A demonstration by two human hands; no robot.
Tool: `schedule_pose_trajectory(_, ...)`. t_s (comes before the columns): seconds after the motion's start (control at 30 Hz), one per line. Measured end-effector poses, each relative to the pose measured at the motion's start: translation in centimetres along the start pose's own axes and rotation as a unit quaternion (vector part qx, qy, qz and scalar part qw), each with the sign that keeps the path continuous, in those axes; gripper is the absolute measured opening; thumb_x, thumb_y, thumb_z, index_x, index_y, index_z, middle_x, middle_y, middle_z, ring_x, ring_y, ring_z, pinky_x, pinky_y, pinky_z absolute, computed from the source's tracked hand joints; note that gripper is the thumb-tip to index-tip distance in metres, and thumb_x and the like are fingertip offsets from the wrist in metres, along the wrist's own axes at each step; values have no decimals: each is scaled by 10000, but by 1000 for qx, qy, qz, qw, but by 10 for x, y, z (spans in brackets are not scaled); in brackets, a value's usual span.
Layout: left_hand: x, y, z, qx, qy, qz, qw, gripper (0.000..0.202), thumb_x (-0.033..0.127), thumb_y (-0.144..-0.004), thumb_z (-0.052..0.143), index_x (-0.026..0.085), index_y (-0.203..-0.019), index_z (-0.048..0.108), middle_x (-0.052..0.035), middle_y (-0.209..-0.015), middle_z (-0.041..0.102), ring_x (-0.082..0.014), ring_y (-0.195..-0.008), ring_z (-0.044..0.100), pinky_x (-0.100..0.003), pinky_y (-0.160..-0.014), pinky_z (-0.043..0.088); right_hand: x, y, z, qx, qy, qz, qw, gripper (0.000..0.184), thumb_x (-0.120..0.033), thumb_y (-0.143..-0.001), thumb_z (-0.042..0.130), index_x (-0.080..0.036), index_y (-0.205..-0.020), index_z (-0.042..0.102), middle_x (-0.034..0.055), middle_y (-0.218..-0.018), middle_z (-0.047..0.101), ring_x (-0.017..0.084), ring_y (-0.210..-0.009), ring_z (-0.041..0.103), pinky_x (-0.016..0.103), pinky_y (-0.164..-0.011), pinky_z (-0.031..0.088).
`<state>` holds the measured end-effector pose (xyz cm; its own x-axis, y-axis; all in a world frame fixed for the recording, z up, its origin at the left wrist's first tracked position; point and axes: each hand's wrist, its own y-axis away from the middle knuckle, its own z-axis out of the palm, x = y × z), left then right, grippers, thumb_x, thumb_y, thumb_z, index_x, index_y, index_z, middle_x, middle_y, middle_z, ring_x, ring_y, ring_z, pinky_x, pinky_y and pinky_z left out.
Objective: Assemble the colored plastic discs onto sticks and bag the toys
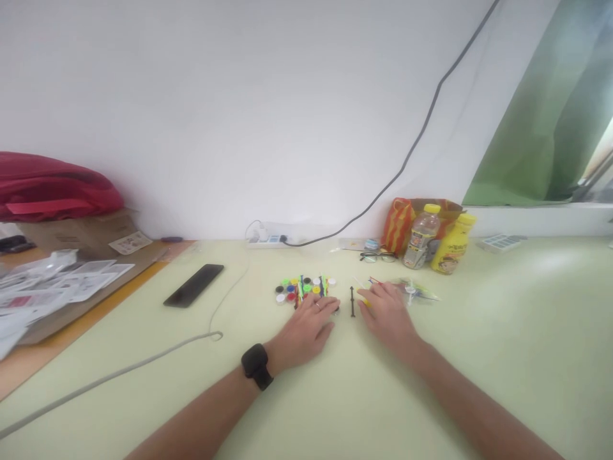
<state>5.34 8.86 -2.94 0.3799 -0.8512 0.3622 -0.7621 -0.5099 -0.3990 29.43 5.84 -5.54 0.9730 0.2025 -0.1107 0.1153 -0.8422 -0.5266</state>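
Observation:
My left hand (309,329) lies flat with fingers stretched over the near edge of a group of small coloured discs (291,289) and a bundle of coloured sticks (301,287). Part of that group is hidden beneath it. A black stick with pointed ends (352,301) rests upright in view between my two hands. On the right, my right hand (387,313) has its fingers curled and closed around a small yellow piece (366,302), mostly hidden by the fingers. Just beyond, a clear bag with a white spoked piece (410,290) and thin coloured sticks touches or nearly touches the fingers.
A black phone (194,285) lies to the left, beside a grey cable (119,369). Eyeglasses (378,257), a clear bottle (422,236) and a yellow bottle (454,244) stand at the back right. A power strip (268,241) sits by the wall; papers (57,287) cover the left side.

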Motion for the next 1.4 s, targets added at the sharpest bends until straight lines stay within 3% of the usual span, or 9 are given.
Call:
schedule_pose_trajectory(0.13,-1,0,2,-2,-13,-3,1000,351,174,-974,473,230,-1306,570,-92,-1259,622,-293,-1114,505,-486,-997,423,-9,3,2,-14,30,-24,999,269,-208,-953,487,-226,-1153,666,123,-980,612,321,-1001,476,474,-898,343)
schedule_pose_trajectory(0.23,0,-1,2,-8,-17,6,1000,280,165,-976,468,222,-1200,625,-84,-1193,643,-280,-1085,512,-469,-1003,417,-12,4,3,-33,27,-44,998,219,-213,-964,488,-234,-1035,694,108,-951,586,292,-926,458,471,-865,342)
schedule_pose_trajectory(0.4,-1,-1,4,6,-13,10,1000,306,156,-975,476,228,-1241,609,-83,-1116,663,-273,-1052,520,-461,-989,423,-10,3,2,-49,-46,-61,996,231,-194,-978,479,-239,-906,694,82,-947,584,266,-912,457,453,-840,364)
schedule_pose_trajectory(0.57,-2,-2,5,1,-13,13,1000,232,166,-972,489,218,-1111,668,-88,-1040,662,-267,-1009,533,-435,-930,447,-14,5,-8,-77,-158,-67,982,141,-141,-925,544,-232,-881,643,60,-967,602,249,-948,494,422,-852,424)
schedule_pose_trajectory(0.87,2,-1,3,-16,25,-10,1000,157,208,-976,534,223,-1087,644,-65,-984,672,-247,-982,564,-372,-853,475,-25,1,-22,-47,-329,-27,943,109,-184,-961,442,-224,-901,524,61,-967,606,245,-994,517,417,-896,431)
schedule_pose_trajectory(1.1,3,1,6,10,94,-39,995,213,248,-992,520,230,-1166,642,-87,-1118,667,-243,-1042,598,-380,-921,479,-26,2,-27,-65,-392,53,916,189,-333,-1022,343,-233,-900,446,13,-835,515,190,-762,492,334,-713,432)
schedule_pose_trajectory(1.27,2,0,8,27,182,-83,979,154,254,-957,568,227,-1097,626,-55,-1023,663,-200,-907,620,-335,-845,503,-29,0,-28,-77,-438,72,893,187,-389,-1007,394,-234,-924,456,8,-844,516,181,-761,503,311,-699,442)
schedule_pose_trajectory(1.4,2,0,7,19,204,-123,971,98,273,-890,655,206,-958,632,-21,-859,650,-176,-762,595,-290,-705,493,-31,-1,-26,-96,-467,58,877,215,-390,-997,436,-215,-959,557,26,-878,588,183,-797,548,309,-717,456)
